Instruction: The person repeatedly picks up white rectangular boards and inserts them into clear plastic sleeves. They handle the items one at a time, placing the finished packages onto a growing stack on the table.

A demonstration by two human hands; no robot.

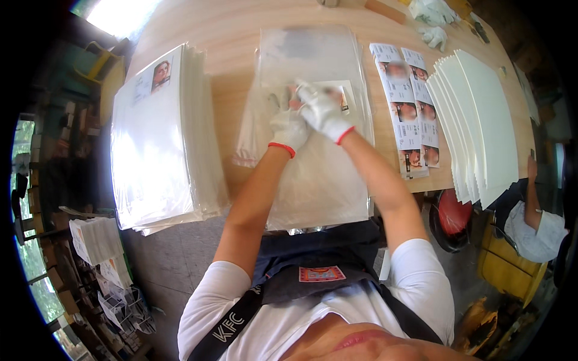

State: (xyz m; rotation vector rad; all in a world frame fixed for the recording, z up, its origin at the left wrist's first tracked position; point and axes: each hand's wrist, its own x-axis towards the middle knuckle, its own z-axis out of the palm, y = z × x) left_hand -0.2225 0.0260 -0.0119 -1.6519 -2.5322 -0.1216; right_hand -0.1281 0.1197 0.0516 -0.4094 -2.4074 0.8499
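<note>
My left hand (289, 125) and my right hand (325, 113), in white work gloves with red cuffs, are close together over a pile of clear plastic bags (319, 180). A small printed label card (344, 95) with a portrait picture lies under my right hand, its right end showing. My right fingers are bent over the card, reaching toward my left hand. The left fingers are somewhat spread beside the card's left end, above the bags. Where the fingertips meet is blurred and partly hidden.
At left is a tall stack of bagged white boards (150, 144), the top one bearing a label. On the right are printed label strips (404, 111) and fanned white boards (487, 126). Loose white gloves (433, 37) lie at the far right. Another person's arm (532, 192) shows at the right edge.
</note>
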